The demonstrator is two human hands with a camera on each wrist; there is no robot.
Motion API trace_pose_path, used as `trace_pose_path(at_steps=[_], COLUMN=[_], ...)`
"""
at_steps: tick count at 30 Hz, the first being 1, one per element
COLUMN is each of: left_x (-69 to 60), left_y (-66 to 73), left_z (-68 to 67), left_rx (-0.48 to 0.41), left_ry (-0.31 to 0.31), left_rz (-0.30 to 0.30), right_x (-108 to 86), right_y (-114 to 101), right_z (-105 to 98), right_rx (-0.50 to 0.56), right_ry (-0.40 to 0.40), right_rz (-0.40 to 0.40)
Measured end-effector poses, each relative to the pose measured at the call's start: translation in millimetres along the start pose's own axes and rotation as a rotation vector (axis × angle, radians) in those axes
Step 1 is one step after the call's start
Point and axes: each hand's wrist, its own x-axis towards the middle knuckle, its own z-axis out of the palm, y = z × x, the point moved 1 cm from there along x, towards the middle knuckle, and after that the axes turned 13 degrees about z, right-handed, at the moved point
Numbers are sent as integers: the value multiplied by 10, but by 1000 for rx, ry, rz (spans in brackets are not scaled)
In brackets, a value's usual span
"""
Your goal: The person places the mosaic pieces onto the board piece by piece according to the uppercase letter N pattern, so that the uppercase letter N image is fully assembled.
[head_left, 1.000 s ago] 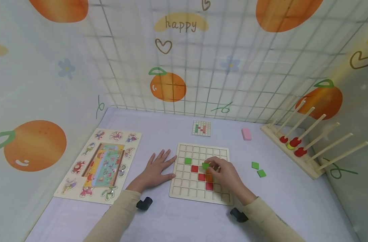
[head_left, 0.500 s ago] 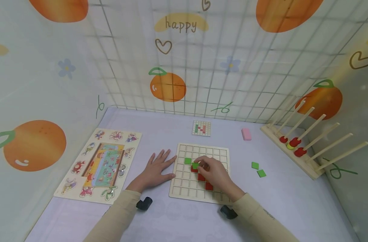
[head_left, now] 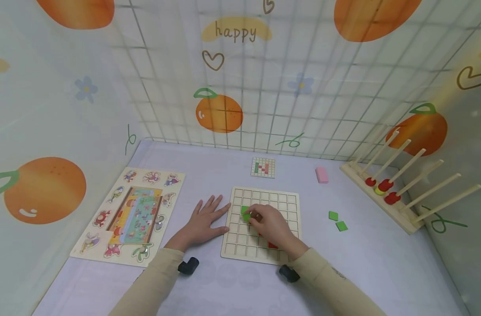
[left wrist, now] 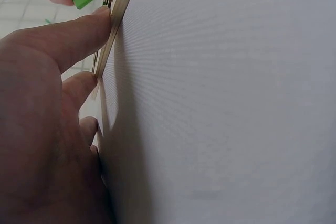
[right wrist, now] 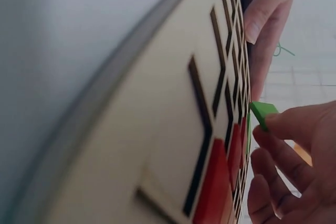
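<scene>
In the head view my left hand (head_left: 204, 223) lies with spread fingers at the left edge of a wooden grid board (head_left: 234, 248). Its thumb and index finger touch that edge. Over the board's left part, my right hand (head_left: 273, 224) pinches a green square tile (right wrist: 262, 113) between thumb and fingers. The right wrist view shows that tile tilted, near the board's surface. Just beyond it, another green tile (head_left: 245, 209) sits in a grid square. Red tiles (head_left: 273, 245) lie on the board, partly hidden under the right hand.
Two loose green tiles (head_left: 337, 220) lie right of the board. A small pattern card (head_left: 263, 167) and a pink block (head_left: 321, 175) are behind it. A wooden peg stand (head_left: 410, 221) with rings stands at right. A sea-animal puzzle board (head_left: 125, 257) lies at left.
My right hand has moved left across the board with the green tile, from the middle columns to near the green tile at left. The left hand has stayed in place.
</scene>
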Motion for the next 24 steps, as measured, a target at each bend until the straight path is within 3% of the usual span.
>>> trace_pose_path(at_steps=[12,24], left_x=[-4,-24], left_y=[30,27], left_z=[-27,-32], left_rx=[-19,-40], left_ry=[2,28], left_rz=[1,22], right_x=[19,30], right_y=[-67,-92], right_z=[69,117], right_rx=[-77,-113], right_ry=[10,33], right_rz=[12,-31])
